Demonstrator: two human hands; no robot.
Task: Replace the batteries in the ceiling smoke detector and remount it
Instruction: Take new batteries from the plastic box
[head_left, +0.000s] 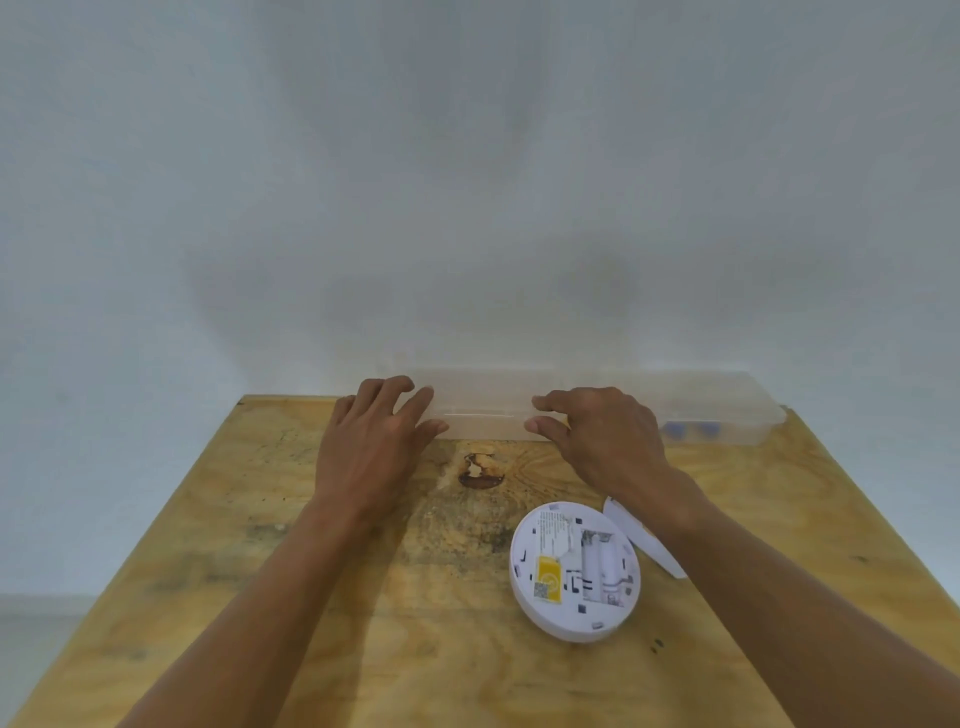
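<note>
A round white smoke detector (574, 571) lies back side up on the wooden table (260, 545), with a yellow label and two white batteries showing in its open compartment. Its white mounting plate (641, 535) lies just to the right, partly under my right forearm. At the table's far edge stands a long clear plastic box (488, 410) with its lid down. My left hand (371, 441) and my right hand (602, 436) rest on its front, fingers on the lid and thumbs at the front wall.
Blue items (691, 430) show through the right part of the clear box. A white wall rises directly behind the table. A dark knot (480, 470) marks the wood between my hands. The table's left edge drops to a pale floor.
</note>
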